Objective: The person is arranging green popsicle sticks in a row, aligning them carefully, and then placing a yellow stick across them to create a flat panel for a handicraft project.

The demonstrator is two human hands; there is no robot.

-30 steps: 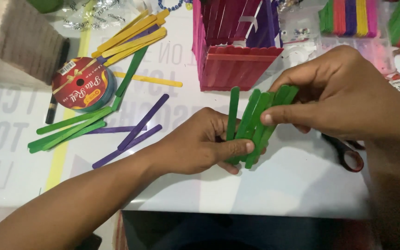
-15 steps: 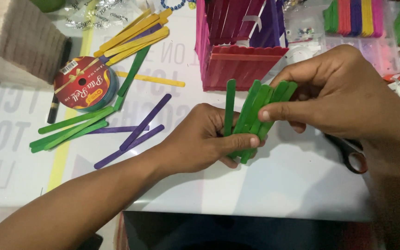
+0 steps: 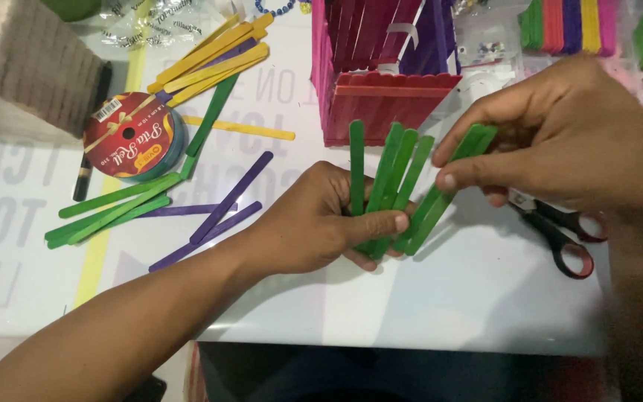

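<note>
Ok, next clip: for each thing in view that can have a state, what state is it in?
left hand: closed on a fan of green sticks
right hand: pinching two green sticks at the fan's edge
scissors: lying flat, partly under the right hand; blades hidden
ribbon spool: lying flat, wound
pink stick box: upright, open on top
loose sticks: scattered flat on the table

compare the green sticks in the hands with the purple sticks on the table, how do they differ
The green sticks are held, fanned upward in the left hand, with the right hand pinching some; the purple sticks lie flat and untouched on the white table. The green ones overlap in a bunch; the purple ones lie more loosely. Both are flat craft sticks with rounded ends.
</note>
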